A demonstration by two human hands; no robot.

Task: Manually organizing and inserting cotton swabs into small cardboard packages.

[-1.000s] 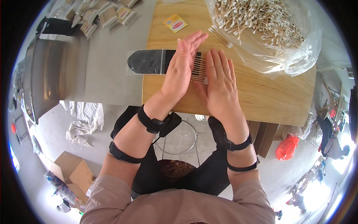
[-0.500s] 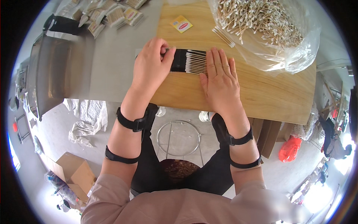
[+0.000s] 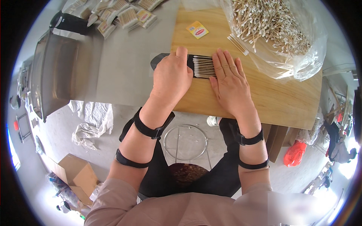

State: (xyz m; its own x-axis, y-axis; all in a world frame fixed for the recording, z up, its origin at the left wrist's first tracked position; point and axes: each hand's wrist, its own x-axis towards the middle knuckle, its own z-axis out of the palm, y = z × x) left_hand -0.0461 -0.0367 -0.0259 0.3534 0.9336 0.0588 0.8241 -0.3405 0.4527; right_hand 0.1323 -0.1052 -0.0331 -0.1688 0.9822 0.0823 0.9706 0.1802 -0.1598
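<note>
A row of cotton swabs (image 3: 203, 67) lies side by side across a flat black strip (image 3: 160, 60) on the table, white tips toward the left. My right hand (image 3: 230, 83) rests flat, fingers straight, over the right ends of the row. Just left of the white tips, my left hand (image 3: 172, 77) is closed above the strip and covers its middle. What those curled fingers hold is hidden. Beyond the strip lies a small yellow and white card (image 3: 197, 29). A few loose swabs (image 3: 238, 44) sit farther right.
A clear plastic bag (image 3: 290, 69) full of loose swabs (image 3: 271, 26) occupies the far right. Packed swab bundles (image 3: 128, 18) pile up at the far left, near a grey translucent bin (image 3: 56, 67). The wooden board (image 3: 286, 101) ends close to my forearms. A round-ringed metal stool (image 3: 186, 142) stands below.
My left hand has gone from a pinch to a closed fist and shifted right along the strip, up to the swab tips. My right hand stays on the row. The whole view has shifted slightly.
</note>
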